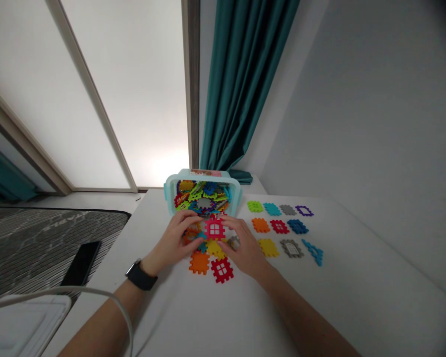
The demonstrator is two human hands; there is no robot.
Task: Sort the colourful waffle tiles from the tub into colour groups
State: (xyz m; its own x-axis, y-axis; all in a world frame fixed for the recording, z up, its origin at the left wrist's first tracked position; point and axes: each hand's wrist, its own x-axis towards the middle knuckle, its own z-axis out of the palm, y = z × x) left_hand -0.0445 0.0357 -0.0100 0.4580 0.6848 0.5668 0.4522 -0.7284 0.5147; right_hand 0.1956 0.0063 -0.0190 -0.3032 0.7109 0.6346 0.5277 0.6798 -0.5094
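Note:
Between my two hands, a red window tile stands raised over the other pieces. My left hand is closed at its left side, index finger by the upper edge and thumb low near a teal tile. At its right side, my right hand is closed too, index fingertip on the upper edge and thumb by a yellow tile. An orange tile and a second red window tile lie flat just in front. More orange and grey pieces are partly hidden behind my fingers.
Behind my hands a light-blue bin lies with its opening toward me, full of mixed tiles. Rows of loose tiles lie at the right on the white table. A pale cable crosses at lower left; a black phone-like object lies beyond the edge.

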